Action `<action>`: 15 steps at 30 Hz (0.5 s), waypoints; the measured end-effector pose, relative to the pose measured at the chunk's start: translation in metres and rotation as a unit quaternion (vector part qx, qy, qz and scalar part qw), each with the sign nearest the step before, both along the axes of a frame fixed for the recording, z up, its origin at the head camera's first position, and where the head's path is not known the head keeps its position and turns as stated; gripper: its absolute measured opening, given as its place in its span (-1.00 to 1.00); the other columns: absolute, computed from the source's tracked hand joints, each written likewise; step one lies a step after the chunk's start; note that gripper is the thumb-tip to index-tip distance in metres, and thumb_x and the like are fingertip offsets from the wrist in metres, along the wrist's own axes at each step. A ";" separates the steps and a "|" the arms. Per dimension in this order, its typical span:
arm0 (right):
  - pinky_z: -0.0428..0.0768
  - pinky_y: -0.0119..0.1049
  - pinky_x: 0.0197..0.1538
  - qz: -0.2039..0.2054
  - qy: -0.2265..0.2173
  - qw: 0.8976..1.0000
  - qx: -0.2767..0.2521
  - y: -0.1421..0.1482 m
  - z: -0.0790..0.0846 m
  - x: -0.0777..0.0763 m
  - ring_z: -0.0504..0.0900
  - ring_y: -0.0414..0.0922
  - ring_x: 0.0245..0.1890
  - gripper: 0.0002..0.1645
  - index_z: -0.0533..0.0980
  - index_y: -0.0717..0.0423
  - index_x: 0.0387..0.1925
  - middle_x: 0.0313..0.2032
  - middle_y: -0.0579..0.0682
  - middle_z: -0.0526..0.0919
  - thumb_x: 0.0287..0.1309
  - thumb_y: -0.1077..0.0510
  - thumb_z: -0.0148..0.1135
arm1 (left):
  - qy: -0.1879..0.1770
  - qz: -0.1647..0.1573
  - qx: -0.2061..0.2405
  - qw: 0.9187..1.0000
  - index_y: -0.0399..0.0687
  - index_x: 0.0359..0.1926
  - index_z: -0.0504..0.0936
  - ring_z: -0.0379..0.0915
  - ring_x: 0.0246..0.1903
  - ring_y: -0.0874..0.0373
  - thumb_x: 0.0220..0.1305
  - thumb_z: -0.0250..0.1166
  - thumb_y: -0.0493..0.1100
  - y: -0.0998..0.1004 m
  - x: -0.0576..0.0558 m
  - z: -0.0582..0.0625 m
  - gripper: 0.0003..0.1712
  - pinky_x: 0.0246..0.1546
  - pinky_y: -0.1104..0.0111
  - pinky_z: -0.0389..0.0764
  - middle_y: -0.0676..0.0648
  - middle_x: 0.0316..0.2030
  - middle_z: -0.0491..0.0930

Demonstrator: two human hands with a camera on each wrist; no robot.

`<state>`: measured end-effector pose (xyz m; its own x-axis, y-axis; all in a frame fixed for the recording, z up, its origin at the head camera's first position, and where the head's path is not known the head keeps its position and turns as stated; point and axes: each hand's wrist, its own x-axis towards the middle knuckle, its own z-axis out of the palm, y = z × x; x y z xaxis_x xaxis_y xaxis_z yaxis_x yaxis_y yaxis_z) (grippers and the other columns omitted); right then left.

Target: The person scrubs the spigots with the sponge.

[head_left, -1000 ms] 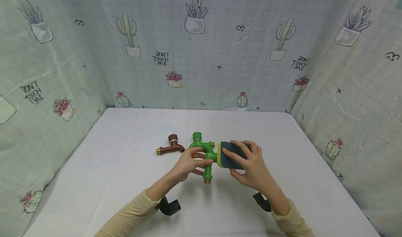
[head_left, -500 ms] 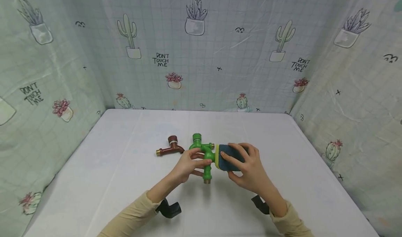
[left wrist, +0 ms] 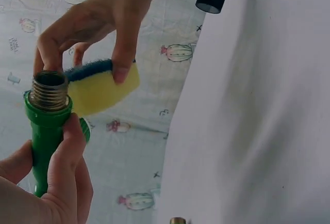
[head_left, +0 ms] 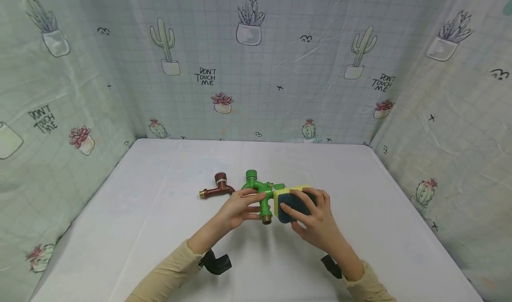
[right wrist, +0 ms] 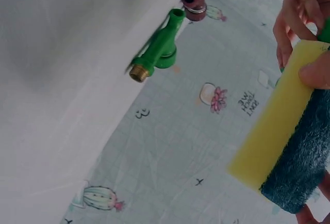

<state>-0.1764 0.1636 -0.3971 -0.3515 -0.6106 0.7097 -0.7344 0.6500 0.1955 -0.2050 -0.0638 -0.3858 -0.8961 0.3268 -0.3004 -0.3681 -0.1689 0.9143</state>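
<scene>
In the head view, my left hand (head_left: 236, 209) grips a green tap (head_left: 265, 207) by its body, brass threaded end pointing toward me. The left wrist view shows that hollow threaded end (left wrist: 49, 91) close up, thumb and fingers wrapped around the green body below it. My right hand (head_left: 318, 219) holds a sponge (head_left: 298, 205), yellow foam with a dark blue scouring layer, between thumb and fingers. The sponge's yellow side faces the tap and overlaps its side in the head view. Both are held up over the white table (head_left: 180, 231).
A second green tap (right wrist: 160, 51) lies on the table behind the left hand. To its left lies a brown tap (head_left: 218, 189) with a brass end. Black wrist mounts (head_left: 216, 263) sit on both wrists. A patterned cloth (head_left: 256, 79) surrounds the table's back and sides.
The held tap has been turned, its threaded end now tipped up toward me and its knob showing above the sponge. The sponge has tilted and moved slightly down, showing more yellow along its top.
</scene>
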 end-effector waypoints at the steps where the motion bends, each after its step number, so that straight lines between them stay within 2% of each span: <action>1: 0.22 0.11 -0.09 0.001 -0.004 1.000 -0.002 0.000 0.000 0.000 0.28 0.18 -0.03 -0.30 0.47 -0.21 0.02 0.03 0.16 0.41 -0.37 0.10 0.36 | 0.013 -0.005 -0.008 1.000 -0.28 0.13 0.32 0.58 -0.24 0.01 0.17 0.19 -0.16 -0.001 0.000 0.000 -0.47 -0.25 0.15 0.61 -0.20 -0.08 0.48; 5: 0.23 0.08 -0.14 0.012 -0.020 1.000 -0.019 -0.001 0.002 0.001 0.29 0.17 -0.05 -0.55 0.47 -0.19 0.02 0.03 0.15 0.41 0.01 -0.02 0.05 | 0.064 -0.023 -0.034 0.997 -0.25 0.14 0.32 0.60 -0.27 0.05 0.15 0.21 -0.17 -0.006 0.001 -0.001 -0.46 -0.30 0.12 0.62 -0.27 -0.04 0.50; 7: 0.24 0.07 -0.15 0.014 -0.029 0.999 -0.026 -0.002 0.003 0.002 0.29 0.16 -0.05 -0.55 0.48 -0.18 0.01 0.03 0.14 0.41 0.11 -0.10 -0.12 | 0.081 -0.027 -0.042 0.996 -0.25 0.15 0.32 0.60 -0.28 0.07 0.14 0.22 -0.18 -0.007 0.002 -0.001 -0.44 -0.31 0.11 0.62 -0.28 -0.02 0.49; 9: 0.24 0.07 -0.13 0.010 -0.041 0.999 -0.029 -0.003 0.004 0.003 0.29 0.15 -0.05 -0.53 0.47 -0.18 0.02 0.04 0.13 0.40 0.14 -0.14 -0.17 | 0.096 -0.029 -0.052 0.994 -0.26 0.14 0.34 0.59 -0.30 0.11 0.12 0.24 -0.20 -0.009 0.003 -0.001 -0.44 -0.34 0.11 0.62 -0.28 -0.03 0.49; 12: 0.26 0.08 -0.12 0.004 -0.065 0.997 -0.034 -0.004 0.007 0.004 0.28 0.13 -0.04 -0.53 0.46 -0.17 0.04 0.05 0.13 0.39 0.09 -0.13 -0.06 | 0.128 -0.033 -0.074 0.988 -0.28 0.10 0.38 0.58 -0.33 0.15 0.08 0.27 -0.23 -0.010 0.004 0.000 -0.46 -0.38 0.13 0.63 -0.27 -0.08 0.49; 15: 0.28 0.07 -0.15 -0.010 -0.099 0.994 -0.038 -0.004 0.012 0.005 0.27 0.09 -0.05 -0.44 0.44 -0.18 0.06 0.07 0.10 0.39 -0.10 -0.06 0.19 | 0.163 -0.047 -0.101 0.980 -0.30 0.03 0.43 0.59 -0.35 0.14 0.04 0.29 -0.25 -0.011 0.006 0.000 -0.51 -0.41 0.16 0.64 -0.26 -0.16 0.49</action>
<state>-0.1718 0.1599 -0.3855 -0.5002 -0.5493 0.6694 -0.7409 0.6716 -0.0026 -0.1987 -0.0748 -0.3860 -0.9243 0.3753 -0.0701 -0.0560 0.0483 0.9973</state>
